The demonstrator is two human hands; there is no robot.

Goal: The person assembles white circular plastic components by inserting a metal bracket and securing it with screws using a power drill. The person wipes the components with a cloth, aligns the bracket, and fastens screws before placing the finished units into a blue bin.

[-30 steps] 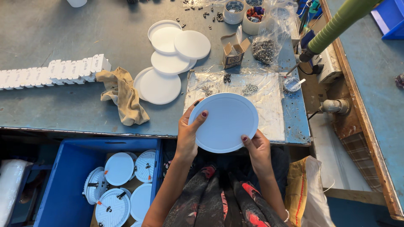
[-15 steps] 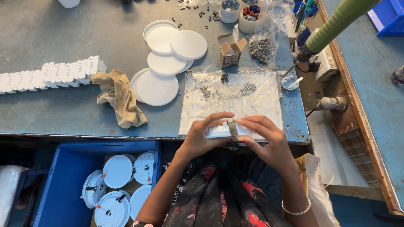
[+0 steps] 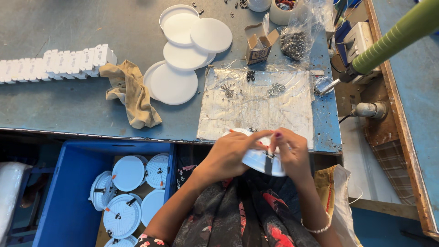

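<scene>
1. The left hand (image 3: 231,153) and right hand (image 3: 289,151) both grip a white round disc (image 3: 260,160) at the bench (image 3: 68,114) front edge.
2. The disc overhangs a plastic sheet (image 3: 256,107), beyond which open bench lies.
3. A rag (image 3: 132,93) lies well left.

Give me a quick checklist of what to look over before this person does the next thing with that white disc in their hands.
1. Disc held by both hands: ok. The left hand and right hand both have a grip on the white disc.
2. Small dark clip on the disc: cannot tell if it is seated; fingers hide most of it.
3. Loose metal parts on the plastic sheet: ok, small piles lie within view.
4. Stack of plain discs on the bench: ok, several there.
5. Blue crate beside the lap: ok, it holds discs with clips.
</scene>
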